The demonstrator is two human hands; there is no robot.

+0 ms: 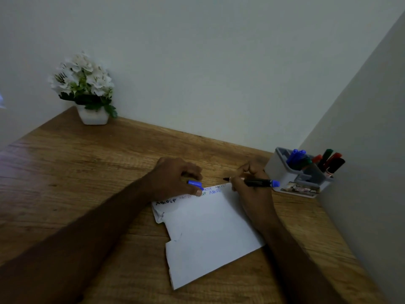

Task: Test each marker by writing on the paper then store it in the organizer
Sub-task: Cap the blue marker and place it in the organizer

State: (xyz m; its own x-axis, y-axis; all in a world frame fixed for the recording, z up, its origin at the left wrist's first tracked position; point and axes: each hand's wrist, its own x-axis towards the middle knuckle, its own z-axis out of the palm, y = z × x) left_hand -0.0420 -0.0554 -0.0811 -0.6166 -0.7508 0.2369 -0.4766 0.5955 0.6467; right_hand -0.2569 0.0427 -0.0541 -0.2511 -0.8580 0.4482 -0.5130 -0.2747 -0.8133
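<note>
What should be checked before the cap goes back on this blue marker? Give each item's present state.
1. Cap held in left hand: ok.
2. Marker gripped by right hand: ok.
3. Tip lifted off the paper: cannot tell.
4. Blue test writing present: ok.
5. Cap facing the tip: not ok, they sit apart.
6. Free slot in organizer: cannot tell.

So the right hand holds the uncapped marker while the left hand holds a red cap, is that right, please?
Not quite: the head view shows the cap in the left hand is blue, not red. The right hand does hold the uncapped marker.
</note>
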